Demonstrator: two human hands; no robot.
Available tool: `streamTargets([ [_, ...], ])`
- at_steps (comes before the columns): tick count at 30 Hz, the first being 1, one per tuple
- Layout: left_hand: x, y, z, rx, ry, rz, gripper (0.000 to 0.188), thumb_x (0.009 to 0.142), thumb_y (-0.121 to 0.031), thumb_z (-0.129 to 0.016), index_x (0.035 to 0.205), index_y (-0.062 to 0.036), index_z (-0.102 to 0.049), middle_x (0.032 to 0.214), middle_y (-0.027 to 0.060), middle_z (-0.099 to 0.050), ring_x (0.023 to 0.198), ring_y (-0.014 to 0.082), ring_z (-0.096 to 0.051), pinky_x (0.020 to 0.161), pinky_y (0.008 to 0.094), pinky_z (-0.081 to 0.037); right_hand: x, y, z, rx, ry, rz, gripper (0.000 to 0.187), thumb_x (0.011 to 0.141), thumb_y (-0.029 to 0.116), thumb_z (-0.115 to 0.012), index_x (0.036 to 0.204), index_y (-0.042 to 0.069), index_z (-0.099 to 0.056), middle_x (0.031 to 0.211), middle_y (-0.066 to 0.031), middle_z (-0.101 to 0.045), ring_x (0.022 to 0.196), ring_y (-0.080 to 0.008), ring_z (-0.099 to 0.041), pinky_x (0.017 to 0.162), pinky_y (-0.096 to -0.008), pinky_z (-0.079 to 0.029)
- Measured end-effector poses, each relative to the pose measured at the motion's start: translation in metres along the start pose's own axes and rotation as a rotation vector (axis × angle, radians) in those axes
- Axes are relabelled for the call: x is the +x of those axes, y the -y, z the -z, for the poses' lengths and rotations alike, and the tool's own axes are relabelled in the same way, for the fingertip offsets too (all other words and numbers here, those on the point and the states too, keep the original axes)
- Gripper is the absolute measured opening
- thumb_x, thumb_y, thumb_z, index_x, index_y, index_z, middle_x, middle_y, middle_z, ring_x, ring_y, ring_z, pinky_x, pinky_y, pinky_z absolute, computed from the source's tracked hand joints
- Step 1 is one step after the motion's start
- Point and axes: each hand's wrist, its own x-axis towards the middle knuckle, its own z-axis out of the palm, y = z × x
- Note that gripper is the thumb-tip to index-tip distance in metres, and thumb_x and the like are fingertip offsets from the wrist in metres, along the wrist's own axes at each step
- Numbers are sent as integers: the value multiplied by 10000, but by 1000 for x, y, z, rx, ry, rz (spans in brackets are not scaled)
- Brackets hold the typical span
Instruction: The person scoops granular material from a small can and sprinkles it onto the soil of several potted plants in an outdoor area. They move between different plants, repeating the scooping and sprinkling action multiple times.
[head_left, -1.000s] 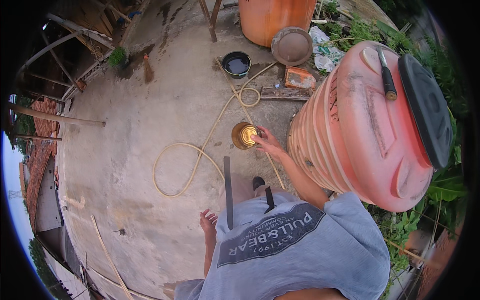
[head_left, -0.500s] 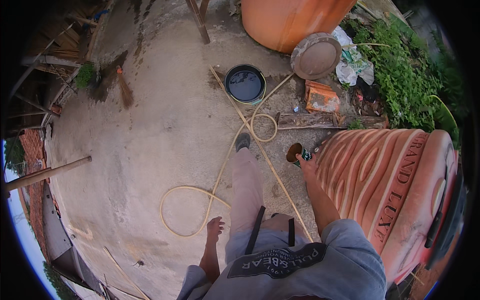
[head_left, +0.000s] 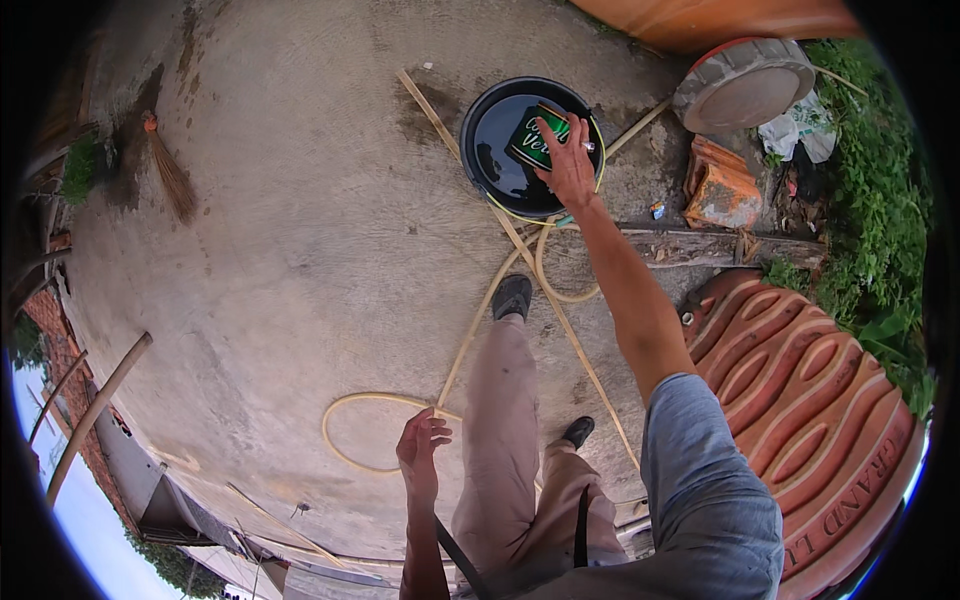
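Concrete yard floor [head_left: 300,250] all round; black basin [head_left: 467,150] of dark water [head_left: 500,115] right under R hand [head_left: 570,172]. Risk, I'd say: green can [head_left: 528,142] could slip if grip's weak, basin might tip if knocked; hose [head_left: 360,396] below R fingers, nr shoe [head_left: 512,295], could trip. R fingers part-open, curled round can, over basin; can't tell if it touches water. L hand [head_left: 422,440] empty, fingers loosely bent, apart.

Stretching out as grey concrete floor [head_left: 290,250]; bearing a black basin [head_left: 468,142], looped hose [head_left: 372,396], straw broom [head_left: 168,170] and wooden plank [head_left: 700,246].
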Motion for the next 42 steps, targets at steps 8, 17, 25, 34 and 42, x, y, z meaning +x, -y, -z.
streamTargets([
  [8, 1, 78, 84, 85, -287, 358, 468, 933, -385, -544, 1209, -7, -552, 982, 125, -625, 839, 195, -623, 712, 296, -514, 19, 3, -92, 95, 53, -181, 891, 634, 60, -811, 1395, 246, -385, 1429, -190, -256, 1308, -491, -278, 994, -437, -466],
  [17, 68, -43, -25, 62, 145, 69, 433, 956, -338, -540, 1242, -14, -541, 1047, 117, -623, 953, 193, -621, 848, 326, -498, 12, -40, -19, 1822, 418, -787, 696, 850, 67, -575, 1466, 121, -255, 1372, -111, -413, 1231, -249, -478, 1049, -447, -442],
  [25, 67, -174, -186, 246, 361, -303, 461, 967, -336, -528, 1278, 4, -515, 1198, 120, -577, 1140, 196, -532, 1004, 352, -410, -88, -1, 140, 2231, 282, -543, 658, 866, 32, -545, 1446, 100, -243, 1368, -124, -412, 1250, -261, -464, 1037, -465, -444],
  [34, -30, -179, -254, 78, 552, -122, 480, 994, -398, -406, 1307, -45, -492, 1226, 89, -555, 1106, 179, -504, 948, 355, -393, -265, 21, 311, 2061, -97, -648, 706, 838, 16, -561, 1462, 144, -255, 1415, -131, -302, 1304, -271, -388, 1027, -448, -436],
  [42, -155, -77, -326, 187, 1003, 258, 399, 957, -260, -539, 1260, -5, -499, 1212, 127, -581, 1101, 219, -562, 932, 345, -465, -487, 10, 408, 1982, -460, -836, 703, 845, 84, -638, 1446, 157, -282, 1348, -150, -368, 1209, -252, -484, 957, -406, -488],
])
